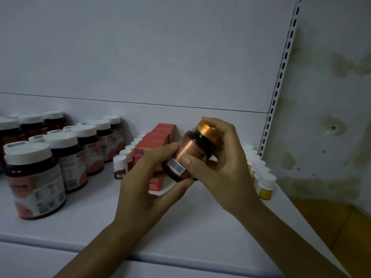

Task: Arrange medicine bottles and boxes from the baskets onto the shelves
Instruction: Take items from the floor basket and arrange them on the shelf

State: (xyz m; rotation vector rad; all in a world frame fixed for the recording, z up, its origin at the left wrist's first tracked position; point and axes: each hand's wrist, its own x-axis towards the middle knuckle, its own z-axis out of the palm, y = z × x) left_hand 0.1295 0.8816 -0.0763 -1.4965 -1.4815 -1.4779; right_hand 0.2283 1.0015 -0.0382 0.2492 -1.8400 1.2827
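A dark bottle with a copper label and gold cap (188, 151) hangs tilted above the white shelf (96, 213), held by both hands. My left hand (148, 189) grips its lower end, thumb under the base near the barcode. My right hand (222, 161) wraps round the upper body and cap, its thumb pressed on the label. Behind the bottle stands a row of red boxes (160, 137), partly hidden by my left fingers.
Several large dark bottles with white caps (36, 177) fill the shelf's left side. Small white-capped bottles (122, 163) line up beside the red boxes. Yellow small bottles (263, 181) stand along the right edge by the slotted upright (281, 81).
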